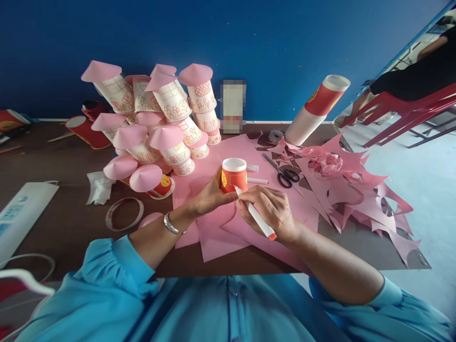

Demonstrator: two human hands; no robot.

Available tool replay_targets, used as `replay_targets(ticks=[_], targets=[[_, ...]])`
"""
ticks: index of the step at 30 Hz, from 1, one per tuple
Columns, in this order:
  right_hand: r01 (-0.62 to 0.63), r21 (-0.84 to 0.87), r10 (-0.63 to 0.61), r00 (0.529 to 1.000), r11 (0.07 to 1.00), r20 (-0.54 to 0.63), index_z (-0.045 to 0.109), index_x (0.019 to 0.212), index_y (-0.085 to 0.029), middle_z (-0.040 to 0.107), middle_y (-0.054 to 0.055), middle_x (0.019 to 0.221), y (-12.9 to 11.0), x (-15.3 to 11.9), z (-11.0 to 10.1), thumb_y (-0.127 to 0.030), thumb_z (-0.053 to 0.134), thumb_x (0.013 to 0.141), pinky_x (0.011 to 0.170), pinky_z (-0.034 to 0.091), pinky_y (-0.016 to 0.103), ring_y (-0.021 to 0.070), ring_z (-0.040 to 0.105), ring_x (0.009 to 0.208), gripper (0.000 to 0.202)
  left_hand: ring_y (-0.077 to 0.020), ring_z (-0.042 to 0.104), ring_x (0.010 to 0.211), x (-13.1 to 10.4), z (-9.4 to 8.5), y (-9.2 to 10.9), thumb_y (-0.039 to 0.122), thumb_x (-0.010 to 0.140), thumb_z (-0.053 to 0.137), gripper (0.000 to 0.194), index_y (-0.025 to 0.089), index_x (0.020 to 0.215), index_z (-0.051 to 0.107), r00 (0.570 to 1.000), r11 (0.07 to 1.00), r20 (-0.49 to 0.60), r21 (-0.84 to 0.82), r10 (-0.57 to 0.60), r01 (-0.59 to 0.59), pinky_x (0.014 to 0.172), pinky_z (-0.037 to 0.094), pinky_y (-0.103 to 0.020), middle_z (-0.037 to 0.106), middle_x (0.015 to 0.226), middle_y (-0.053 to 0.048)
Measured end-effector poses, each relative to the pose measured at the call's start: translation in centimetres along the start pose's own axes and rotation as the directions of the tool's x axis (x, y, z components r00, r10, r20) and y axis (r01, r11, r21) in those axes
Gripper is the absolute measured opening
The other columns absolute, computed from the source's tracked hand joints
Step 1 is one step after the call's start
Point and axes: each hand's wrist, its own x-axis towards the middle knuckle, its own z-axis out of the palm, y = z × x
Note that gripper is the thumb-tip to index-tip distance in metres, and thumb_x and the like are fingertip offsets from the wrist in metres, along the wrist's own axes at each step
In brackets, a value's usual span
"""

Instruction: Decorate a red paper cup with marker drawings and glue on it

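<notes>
My left hand point(213, 194) is closed around the left side and base of a red paper cup point(233, 176) with yellow print and a white open end facing up. In my right hand point(268, 208) is a white marker point(259, 219) with an orange-red end, its tip at the lower front of the cup. Pink paper sheets point(221, 242) lie under both hands. Just behind the cup are a marker cap or short white tube point(252, 167) and a second white marker point(258, 181). Black scissors point(283, 175) rest to the right.
Stacked paper cups with pink cone roofs point(166, 137) stand at the left. Pink paper scraps point(352, 190) spread over the right side, near a leaning cup stack point(317, 109). A tape ring point(124, 214) and a white power strip point(26, 213) lie left. A person sits on a red stool point(409, 111).
</notes>
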Motion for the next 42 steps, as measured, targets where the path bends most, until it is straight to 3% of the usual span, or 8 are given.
replay_targets(ticks=[6,12,21,26,29,33,38,42], targets=[[-0.016,-0.016,0.015,1.000,1.000,-0.021,0.063,0.111,-0.024,0.078,-0.002,0.082,0.30,0.38,-0.14,-0.003,0.066,0.103,0.063,0.058,0.025,0.0143,0.074,0.065,0.023,-0.0357,0.073,0.126,-0.12,-0.17,-0.17,0.056,0.088,0.102,0.072,0.026,0.141,0.065,1.000,0.998,-0.012,-0.068,-0.016,0.015,0.109,0.063,-0.053,0.077,0.138,-0.014],[-0.032,-0.030,0.030,0.998,0.999,-0.054,0.062,0.110,-0.025,0.079,-0.003,0.081,0.49,0.50,0.03,-0.006,0.064,0.105,0.064,0.061,0.026,0.0147,0.075,0.064,0.020,-0.0374,0.076,0.125,0.15,0.06,0.20,0.053,0.090,0.100,0.062,0.028,0.138,0.070,0.999,0.992,0.042,-0.128,0.001,0.005,0.112,0.063,-0.059,0.081,0.129,-0.009],[-0.051,-0.029,0.049,0.997,0.998,-0.060,0.062,0.108,-0.026,0.079,-0.003,0.081,0.59,0.75,-0.31,-0.004,0.063,0.104,0.065,0.061,0.025,0.0149,0.074,0.064,0.022,-0.0399,0.076,0.131,0.08,-0.13,0.14,0.052,0.088,0.101,0.070,0.028,0.146,0.069,0.999,0.993,0.024,-0.110,-0.047,0.049,0.110,0.064,-0.059,0.080,0.138,-0.012],[-0.029,0.018,0.030,0.997,0.999,-0.064,0.066,0.109,-0.024,0.078,-0.002,0.081,0.49,0.85,-0.54,-0.004,0.067,0.104,0.065,0.061,0.026,0.0156,0.077,0.066,0.021,-0.0368,0.076,0.122,0.05,0.06,0.39,0.055,0.089,0.100,0.062,0.027,0.136,0.071,1.000,0.995,0.019,-0.099,-0.016,0.018,0.108,0.064,-0.056,0.079,0.125,-0.010],[0.018,0.030,-0.015,0.996,0.999,-0.087,0.068,0.114,-0.022,0.080,0.000,0.085,0.32,0.77,-0.47,-0.005,0.070,0.105,0.066,0.063,0.026,0.0159,0.079,0.068,0.020,-0.0374,0.074,0.124,0.05,0.22,0.53,0.064,0.090,0.097,0.070,0.027,0.142,0.068,1.000,0.998,0.013,-0.060,0.018,-0.017,0.110,0.062,-0.057,0.079,0.130,-0.012],[0.022,0.029,-0.020,0.998,0.999,-0.057,0.067,0.121,-0.023,0.082,0.000,0.089,0.21,0.37,-0.17,-0.007,0.069,0.108,0.067,0.065,0.028,0.0161,0.078,0.069,0.021,-0.0431,0.068,0.142,0.09,0.33,0.57,0.076,0.089,0.094,0.086,0.024,0.148,0.060,0.997,0.997,0.016,0.026,0.071,-0.071,0.122,0.056,-0.060,0.074,0.148,-0.019],[0.051,0.028,-0.050,0.999,0.998,-0.011,0.067,0.120,-0.019,0.082,0.003,0.092,0.38,-0.09,0.08,-0.001,0.080,0.100,0.069,0.063,0.028,0.0181,0.081,0.074,0.030,-0.0477,0.064,0.148,0.08,0.26,0.38,0.083,0.079,0.097,0.100,0.021,0.147,0.057,0.999,0.993,-0.044,0.121,0.013,-0.008,0.124,0.056,-0.061,0.066,0.158,-0.024],[0.031,0.014,-0.031,1.000,0.999,-0.006,0.065,0.117,-0.021,0.081,0.001,0.088,0.36,-0.10,0.23,-0.002,0.076,0.102,0.065,0.060,0.027,0.0165,0.079,0.071,0.027,-0.0490,0.064,0.150,0.07,0.16,0.13,0.083,0.078,0.099,0.101,0.022,0.148,0.057,0.999,0.993,-0.033,0.115,0.010,-0.006,0.123,0.058,-0.062,0.066,0.160,-0.023]])
